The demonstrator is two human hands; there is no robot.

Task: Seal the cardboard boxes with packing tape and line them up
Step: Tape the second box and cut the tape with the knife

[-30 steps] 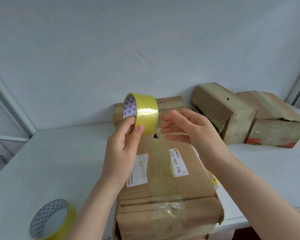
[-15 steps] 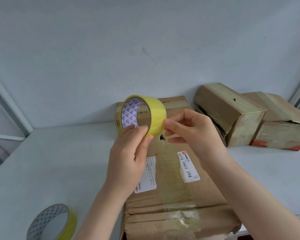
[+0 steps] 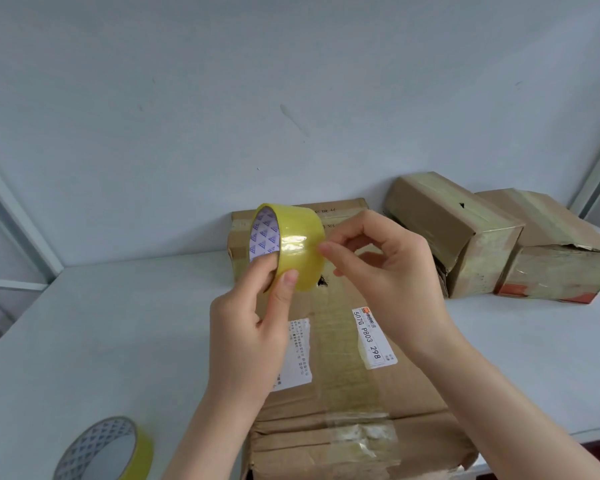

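**Tape roll held up over the nearest box**

The left hand (image 3: 250, 327) grips the yellow tape roll (image 3: 291, 247), holding it on edge in the air – thumb pressed on the glossy outer band, fingers reaching in through the patterned core. The right hand (image 3: 388, 271) is at the roll's right side with its fingers curled; its index fingertip touches the edge of the band, the thumb just below. Whether it pinches a loose end of tape cannot be told.

Under both hands lies the large cardboard box (image 3: 343, 393), flat on the white table (image 3: 118, 341), its near end at the table's front edge. Clear tape runs along its top seam, and two white labels (image 3: 373, 337) sit on either side of that strip. Behind it, against the wall (image 3: 291, 81), stands a second box (image 3: 340, 207), partly hidden by the roll.

To the right, two more taped boxes – one tilted (image 3: 454, 230), one beside it (image 3: 551, 251) – sit touching each other near the wall. A spare tape roll (image 3: 108, 448) lies at the table's near left corner.
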